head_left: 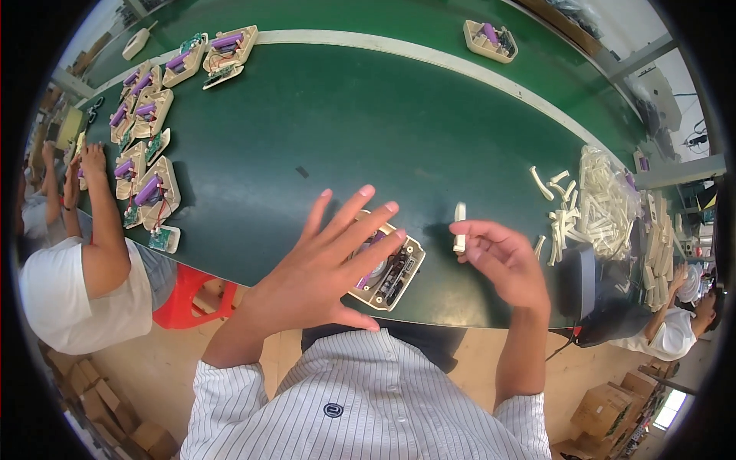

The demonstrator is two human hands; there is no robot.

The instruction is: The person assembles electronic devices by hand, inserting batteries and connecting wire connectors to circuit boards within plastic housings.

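In front of me on the green table lies a cream plastic device housing (410,270), its inside facing up with black parts and a bit of purple showing. My left hand (330,257) is spread over it with fingers apart, hiding its left side; whether the fingertips touch it I cannot tell. To the right of the housing, my right hand (502,261) pinches a small cream plastic strip (460,228) between thumb and fingers, holding it upright.
Several open housings with purple cells (153,192) and green boards stand at the left. Loose cream plastic pieces (563,222) and a clear bag (606,203) of them lie at the right. Another housing (491,42) sits at the back. A co-worker (92,284) works at the left.
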